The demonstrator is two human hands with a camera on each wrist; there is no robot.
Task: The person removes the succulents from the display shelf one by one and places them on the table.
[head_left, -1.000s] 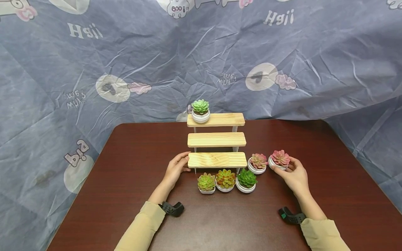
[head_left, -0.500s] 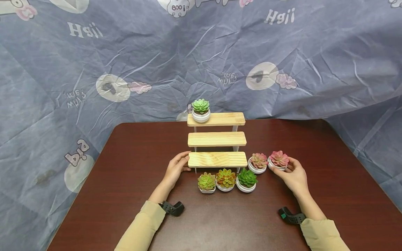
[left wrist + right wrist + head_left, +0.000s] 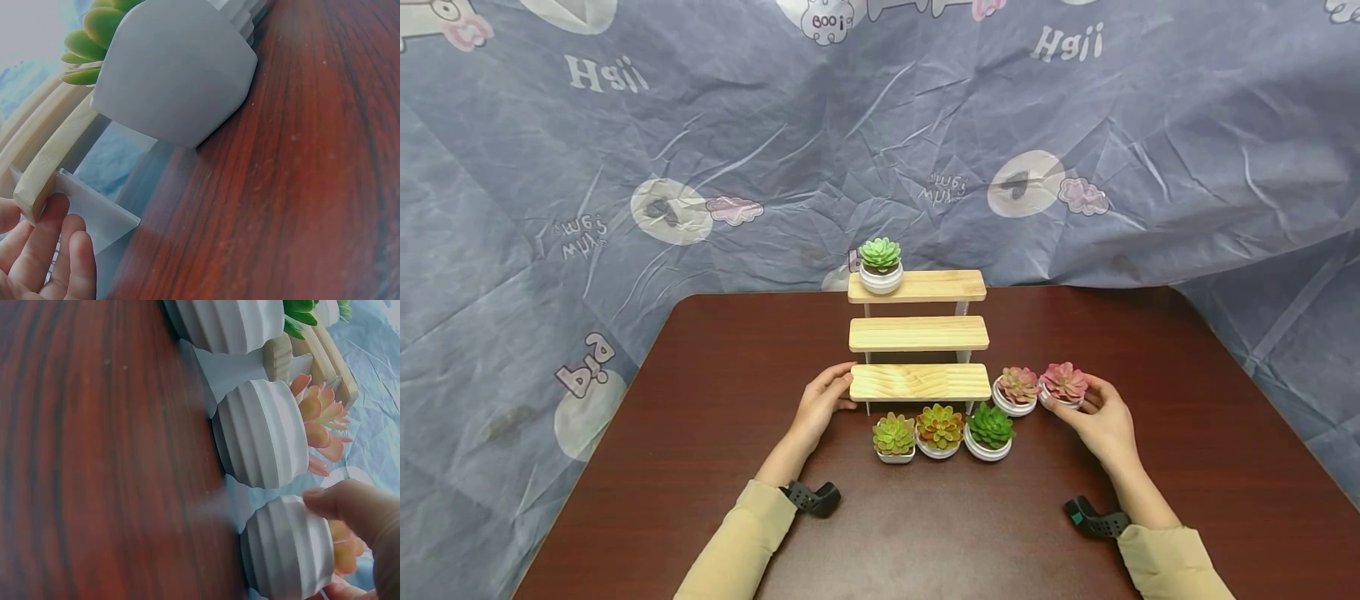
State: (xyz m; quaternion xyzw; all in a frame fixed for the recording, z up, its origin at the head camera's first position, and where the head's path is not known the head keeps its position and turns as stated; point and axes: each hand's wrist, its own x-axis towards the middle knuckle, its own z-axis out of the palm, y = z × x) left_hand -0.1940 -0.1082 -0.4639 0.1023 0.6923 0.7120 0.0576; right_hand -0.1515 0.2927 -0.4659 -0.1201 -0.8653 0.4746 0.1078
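Observation:
At the left end of the lowest board of a three-tier wooden display stand (image 3: 919,382), my left hand (image 3: 822,402) pinches the board's edge (image 3: 32,194) between thumb and fingers. My right hand (image 3: 1103,421) grips the white ribbed pot (image 3: 289,550) of a pink succulent (image 3: 1063,381), thumb on the near side and fingers behind. That pot stands on the table, close beside a pot with a paler pink succulent (image 3: 1018,386). A light green succulent (image 3: 881,265) in a round white pot sits at the left of the top board.
In front of the stand, a yellow-green succulent (image 3: 894,437) in an angular pot, an orange-tinged succulent (image 3: 938,430) and a dark green succulent (image 3: 989,429) form a row. The dark brown table (image 3: 970,533) ends at a blue-grey patterned cloth (image 3: 820,142).
The pink succulent in my right hand has shifted slightly left, nearer the paler pink one. My left hand stays on the lowest board.

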